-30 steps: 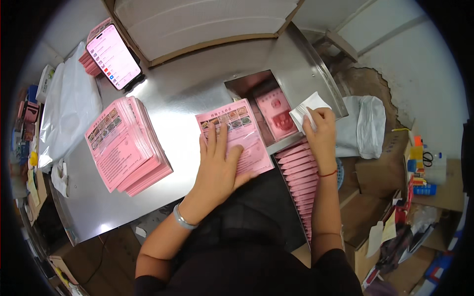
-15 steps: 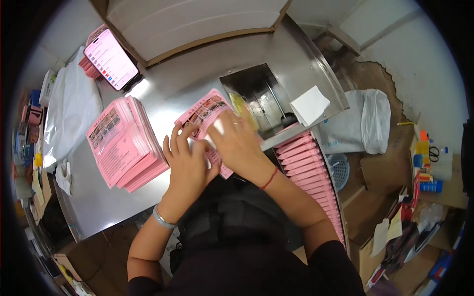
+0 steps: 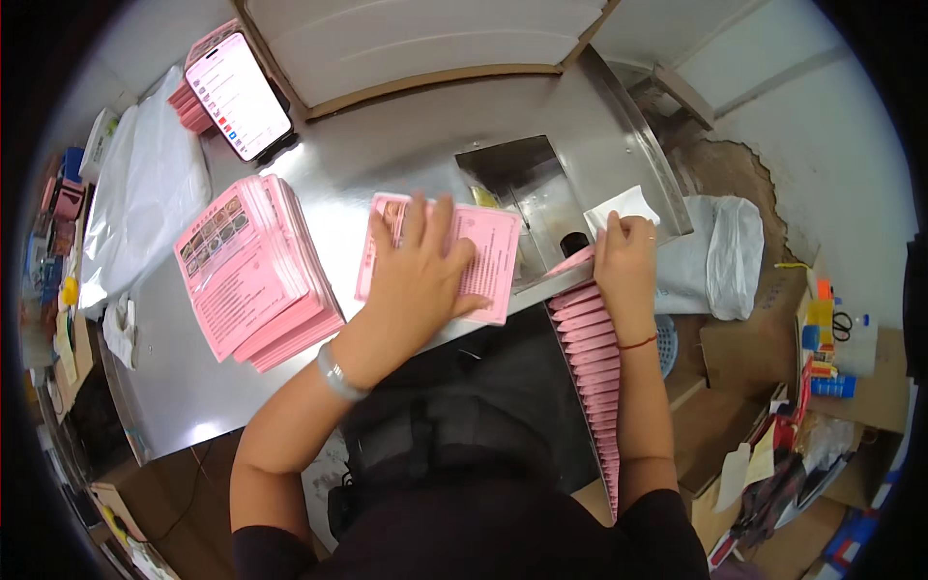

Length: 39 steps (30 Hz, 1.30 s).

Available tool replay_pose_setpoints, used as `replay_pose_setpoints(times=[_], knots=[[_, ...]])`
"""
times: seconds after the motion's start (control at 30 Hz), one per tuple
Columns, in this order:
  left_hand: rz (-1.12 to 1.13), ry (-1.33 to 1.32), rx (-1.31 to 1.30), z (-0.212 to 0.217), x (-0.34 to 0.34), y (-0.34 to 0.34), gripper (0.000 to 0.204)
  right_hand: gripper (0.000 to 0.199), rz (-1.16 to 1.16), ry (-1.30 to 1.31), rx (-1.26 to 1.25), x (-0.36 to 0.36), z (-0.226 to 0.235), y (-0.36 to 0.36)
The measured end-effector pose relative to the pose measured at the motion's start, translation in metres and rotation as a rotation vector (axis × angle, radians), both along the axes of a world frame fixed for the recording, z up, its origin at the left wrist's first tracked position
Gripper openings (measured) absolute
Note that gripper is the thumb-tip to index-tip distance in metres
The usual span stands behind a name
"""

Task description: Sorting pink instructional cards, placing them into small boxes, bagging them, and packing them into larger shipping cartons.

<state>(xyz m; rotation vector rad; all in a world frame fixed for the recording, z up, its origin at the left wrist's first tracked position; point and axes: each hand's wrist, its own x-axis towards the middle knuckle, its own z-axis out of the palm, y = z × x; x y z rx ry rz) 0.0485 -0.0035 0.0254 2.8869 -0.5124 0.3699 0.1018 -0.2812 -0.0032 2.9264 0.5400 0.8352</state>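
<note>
Since half a second ago, our right hand [image 3: 626, 266] has left the pink sheet [image 3: 488, 253] and moved to the table's right edge, beside the recessed slot [image 3: 527, 188]. It now rests on the top of a row of pink packets [image 3: 592, 353], fingers together, tips at a white paper [image 3: 619, 206]; whether they pinch it we cannot tell. Our left hand [image 3: 420, 271] lies flat on the sheet, fingers spread, palm pressing down. The sheet lies under those fingers on the steel table [image 3: 387, 155], its right part showing beyond the fingertips. A pink stack [image 3: 253, 271] sits well left of the hand. A lit phone [image 3: 238, 94] leans at the far left.
</note>
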Motion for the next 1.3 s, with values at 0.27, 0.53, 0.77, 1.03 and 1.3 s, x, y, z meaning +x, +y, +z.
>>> replay_pose_setpoints(times=[0.27, 0.53, 0.77, 1.03, 1.3], knots=[[0.147, 0.21, -0.173, -0.012, -0.033, -0.002, 0.039, 0.023, 0.081, 0.013, 0.385, 0.008, -0.005, -0.014], [-0.088, 0.017, -0.239, -0.025, -0.042, -0.005, 0.037, 0.039, 0.196, -0.089, 0.592, 0.004, 0.05, -0.018], [-0.062, 0.305, -0.563, -0.004, -0.029, 0.008, 0.058, 0.031, 0.504, 0.227, 0.193, -0.058, 0.02, 0.098], [-0.19, 0.253, -0.751, 0.007, -0.041, -0.028, 0.051, 0.009, 0.294, 0.285, 0.166, 0.03, 0.0, 0.094], [0.208, 0.11, -1.09, -0.047, -0.06, 0.003, 0.027, 0.016, 0.015, 0.783, 1.337, -0.098, 0.03, 0.056]])
